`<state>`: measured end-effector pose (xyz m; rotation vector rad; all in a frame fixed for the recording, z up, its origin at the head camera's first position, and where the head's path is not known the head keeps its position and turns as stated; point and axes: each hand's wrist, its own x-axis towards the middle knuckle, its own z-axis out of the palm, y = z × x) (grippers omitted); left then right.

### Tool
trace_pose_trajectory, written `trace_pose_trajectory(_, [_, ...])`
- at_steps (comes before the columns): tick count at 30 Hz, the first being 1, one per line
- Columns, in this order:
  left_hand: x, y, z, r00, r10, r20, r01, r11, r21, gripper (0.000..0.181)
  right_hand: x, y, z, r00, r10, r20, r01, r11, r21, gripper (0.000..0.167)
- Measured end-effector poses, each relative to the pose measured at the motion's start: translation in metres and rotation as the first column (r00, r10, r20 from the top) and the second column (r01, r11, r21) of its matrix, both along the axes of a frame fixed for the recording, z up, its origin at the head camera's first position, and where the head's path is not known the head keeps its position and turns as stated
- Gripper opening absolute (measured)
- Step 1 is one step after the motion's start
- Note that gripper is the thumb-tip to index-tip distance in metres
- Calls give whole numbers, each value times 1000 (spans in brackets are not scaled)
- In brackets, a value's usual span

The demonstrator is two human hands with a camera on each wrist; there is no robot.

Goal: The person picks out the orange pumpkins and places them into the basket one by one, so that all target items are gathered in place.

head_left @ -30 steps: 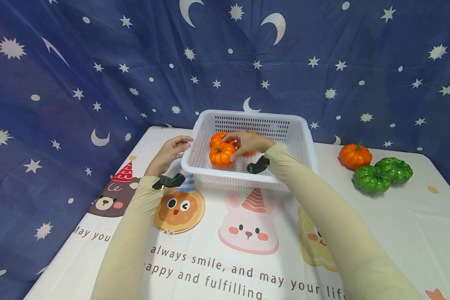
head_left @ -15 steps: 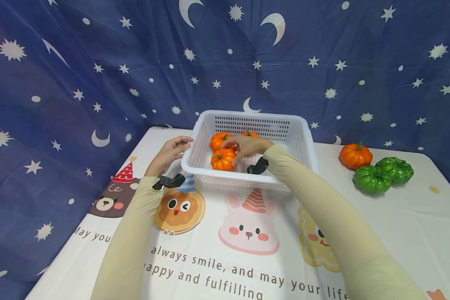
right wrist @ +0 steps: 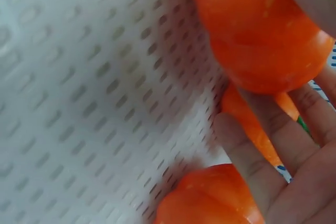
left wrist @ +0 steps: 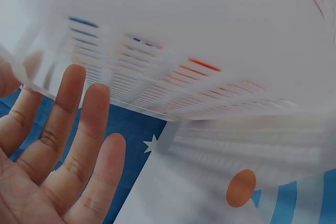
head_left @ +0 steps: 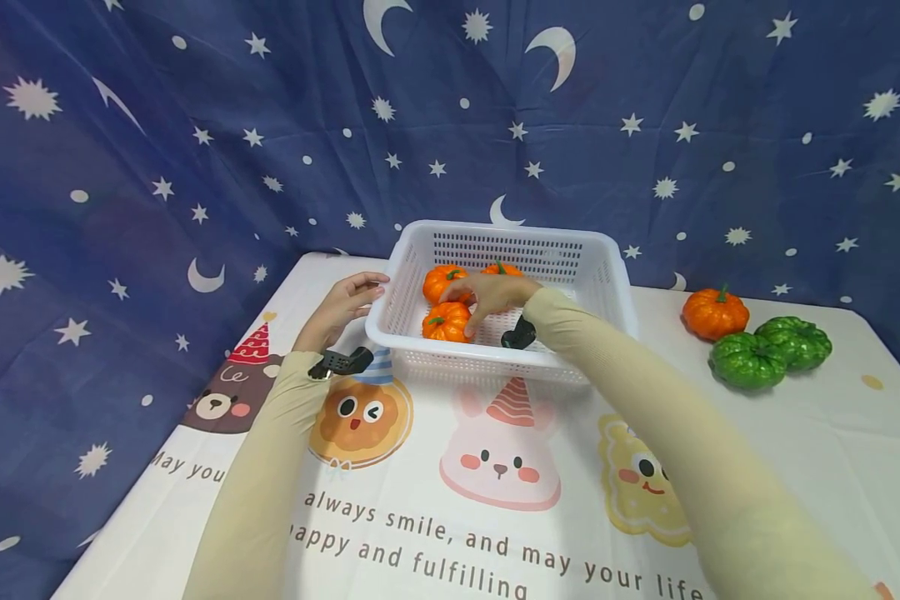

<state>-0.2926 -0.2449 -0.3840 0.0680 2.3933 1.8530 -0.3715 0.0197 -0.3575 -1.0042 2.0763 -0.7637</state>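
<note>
Inside the white plastic basket (head_left: 487, 354), my right hand (head_left: 495, 292) grips an orange toy pumpkin (head_left: 444, 323) near the left front corner. Its thumb lies at the pumpkin's right side, and in the right wrist view the fingers (right wrist: 286, 137) are against its lower side. A second orange pumpkin (head_left: 439, 280) sits just behind, and a third (head_left: 503, 268) is partly hidden by the hand. Against the basket's left rim rests my left hand (head_left: 339, 307), its fingers (left wrist: 95, 124) extended beside the slotted wall in the left wrist view.
To the right of the basket lie one more orange pumpkin (head_left: 715, 313) and two green ones (head_left: 748, 361) (head_left: 795, 343), close together on the printed white tablecloth (head_left: 615, 558). A dark blue starry curtain (head_left: 450, 125) hangs behind the table.
The gripped pumpkin and my right hand have shifted slightly toward the basket's front, showing more of the pumpkins behind. My left hand stays at the rim.
</note>
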Motion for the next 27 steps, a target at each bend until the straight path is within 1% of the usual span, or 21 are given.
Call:
trace_pose_trajectory(3, [0, 0, 0, 1000, -3, -3, 3, 1000, 1, 44, -1, 0, 0, 1000, 17, 6, -17, 1000, -11, 68])
trace_pose_trajectory(9, [0, 0, 1, 1000, 2, 1, -2, 1000, 1, 43, -3, 1, -3, 999, 49, -23, -50, 998, -37, 70])
trace_pose_trajectory(13, [-1, 0, 0, 1000, 0, 3, 0, 1000, 6, 44, -4, 3, -7, 999, 53, -4, -53, 996, -66, 72])
trace_pose_trajectory(15, [-1, 0, 0, 1000, -4, 1, 4, 1000, 8, 44, -5, 3, -9, 998, 54, -12, -55, 996, -75, 73])
trace_pose_trajectory(21, [1, 0, 2, 1000, -5, -4, 5, 1000, 0, 42, -4, 5, -10, 999, 34, -29, -37, 996, -84, 74])
trace_pose_trajectory(27, [1, 0, 1, 1000, -8, -4, 8, 1000, 5, 43, -3, 4, -9, 1000, -22, -6, 21, 995, -99, 63])
